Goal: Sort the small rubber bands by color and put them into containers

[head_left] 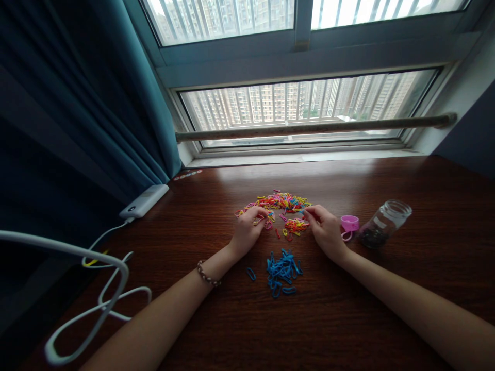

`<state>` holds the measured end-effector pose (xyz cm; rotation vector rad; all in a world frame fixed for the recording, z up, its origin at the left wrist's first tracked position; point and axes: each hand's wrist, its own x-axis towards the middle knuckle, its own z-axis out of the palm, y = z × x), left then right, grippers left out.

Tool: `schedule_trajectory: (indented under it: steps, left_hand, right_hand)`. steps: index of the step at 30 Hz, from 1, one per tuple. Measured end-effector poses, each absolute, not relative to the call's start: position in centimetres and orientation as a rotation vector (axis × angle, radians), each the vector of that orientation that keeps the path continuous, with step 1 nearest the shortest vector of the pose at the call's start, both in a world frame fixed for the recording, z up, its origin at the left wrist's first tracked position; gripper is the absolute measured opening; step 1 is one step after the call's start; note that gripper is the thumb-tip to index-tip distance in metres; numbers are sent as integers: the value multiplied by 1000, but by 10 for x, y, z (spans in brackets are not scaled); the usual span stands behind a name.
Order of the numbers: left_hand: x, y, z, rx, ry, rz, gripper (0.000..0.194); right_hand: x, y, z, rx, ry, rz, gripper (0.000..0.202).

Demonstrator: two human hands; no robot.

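Note:
Small, mixed-colour rubber bands [284, 200] lie in a curved pile on the brown wooden table, with a smaller red and yellow cluster [296, 225] in front of it. My left hand [249, 230] is at the pile's left end, thumb and forefinger pinched together; what they hold, if anything, is too small to make out. At the right end, my right hand [325, 231] pinches what looks like a blue rubber band [303, 212] between its fingertips. Nearer to me sits a heap of blue rubber bands [284, 269], with a single blue band [251, 273] to its left.
Right of my right hand are a pink ring-shaped cap [349, 223] and a tilted clear jar [386, 222] with dark contents. On the left lie a white power bank [144, 201] and a looping white cable [124, 273]. A blue curtain [127, 103] and barred window stand behind.

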<state>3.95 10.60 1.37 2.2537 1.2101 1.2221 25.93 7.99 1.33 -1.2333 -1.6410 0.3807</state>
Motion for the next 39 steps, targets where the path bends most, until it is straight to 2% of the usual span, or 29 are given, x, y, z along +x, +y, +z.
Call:
schedule_trajectory:
  steps: [4, 11, 15, 18, 22, 27, 30, 39]
  left_hand:
    - [38, 110, 12, 2085, 1318, 1242, 5]
    - [40, 109, 13, 2094, 1306, 1260, 15]
    - [40, 107, 15, 2121, 1335, 1272, 16]
    - [40, 105, 17, 2157, 1279, 1267, 17]
    - [43, 95, 21, 2322, 1051, 1177, 15]
    - [53, 73, 27, 2735, 515, 890, 16]
    - [55, 65, 27, 2848, 331, 839, 18]
    - [44, 75, 23, 2898, 584, 984, 18]
  right_hand:
    - [248, 62, 19, -973, -1947, 215, 16]
    - [237, 35, 33, -426, -2513, -128, 20]
    - [235, 29, 36, -276, -2606, -168, 20]
    - [238, 37, 32, -464, -2472, 3, 22]
    - [248, 59, 26, -986, -1995, 182, 22]
    - [267, 89, 14, -1305, -1733, 143, 26]
    - [276, 101, 2, -1441, -1710, 70, 32]
    - [280, 105, -16, -1671, -1780, -16, 29]
